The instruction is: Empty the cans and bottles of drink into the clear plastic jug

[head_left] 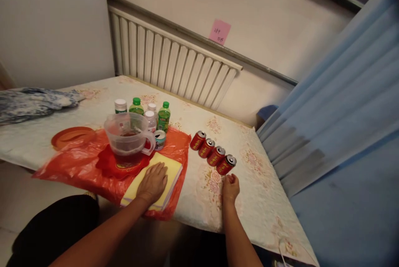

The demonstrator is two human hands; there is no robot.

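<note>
My left hand [153, 182] lies flat, fingers stretched out, on a yellow folded cloth or paper stack [171, 171] with pale edges. Under the stack spreads a red plastic bag [75, 166]. Just beyond it, a clear plastic measuring jug [126, 142] with dark liquid stands on a red scalloped dish [104, 163]. Closed in a loose fist, my right hand [231, 188] rests on the tablecloth with nothing visible in it. Right in front of it is the nearest of several red drink cans [215, 157], set upright in a slanting row.
Behind the jug are green-capped bottles [163, 117], white-capped bottles [151, 121] and a small opened can [160, 140]. An orange lid [70, 136] lies left, near a bunched patterned cloth [34, 103]. A radiator [174, 59] lines the wall; a blue curtain [336, 92] hangs right.
</note>
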